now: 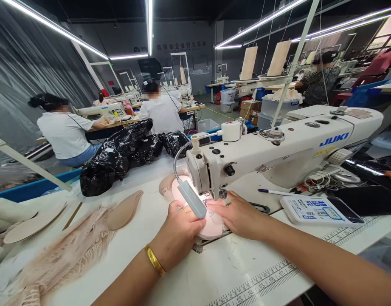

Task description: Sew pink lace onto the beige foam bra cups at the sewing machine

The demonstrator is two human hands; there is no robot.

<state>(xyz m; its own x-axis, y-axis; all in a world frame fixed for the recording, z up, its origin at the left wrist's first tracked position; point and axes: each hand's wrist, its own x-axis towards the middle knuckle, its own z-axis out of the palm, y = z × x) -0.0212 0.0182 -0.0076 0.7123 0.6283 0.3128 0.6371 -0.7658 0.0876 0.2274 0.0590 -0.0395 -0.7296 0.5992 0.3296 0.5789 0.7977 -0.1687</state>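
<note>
A white sewing machine stands on the white table. Under its needle lies a pale pink padded cup piece, lit by a small gooseneck lamp. My left hand, with a ring and a gold bangle, presses on the left side of the piece. My right hand lies flat on its right side, close to the presser foot. Both hands hold the piece down on the machine bed.
Pink lace fabric and spare cups lie to the left. Black plastic bags sit behind. A control panel, a pen and cables lie on the right. Other people sit sewing at far tables.
</note>
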